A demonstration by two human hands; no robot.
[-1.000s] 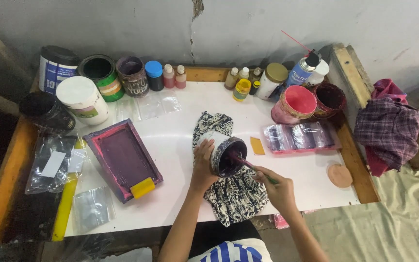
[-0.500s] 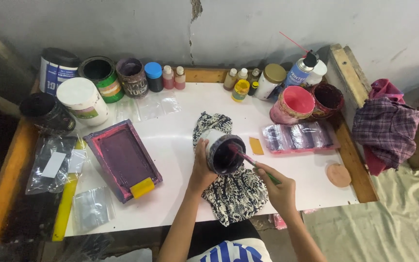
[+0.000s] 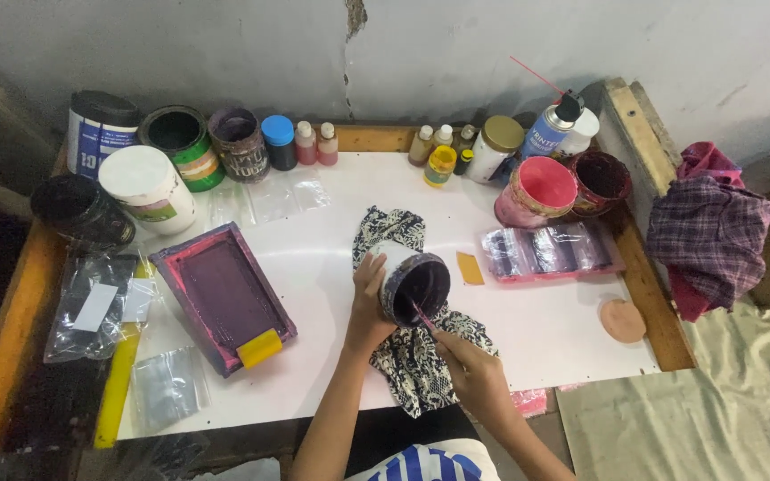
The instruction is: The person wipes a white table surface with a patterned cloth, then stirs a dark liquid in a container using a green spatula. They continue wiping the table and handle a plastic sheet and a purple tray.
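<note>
scraping out the tilted ink jar over the patterned cloth

left hand (image 3: 369, 298) is wrapped around the side of the ink jar (image 3: 412, 283), fingers clenched on it, tipping its dark purple mouth toward the person, just above the black-and-white cloth (image 3: 421, 356) at the middle of the white table (image 3: 314, 374). right hand (image 3: 472, 374) is pinched closed on a thin stirring stick (image 3: 422, 317), its tip at the jar's lower rim. by the look of it this is the stir-or-scrape step; the next move calls for a steady tilt and a controlled drag along the inner wall. purple-stained screen frame (image 3: 223, 296) lies well apart on the left, a pink tub (image 3: 541, 191) further back on the right.
</note>
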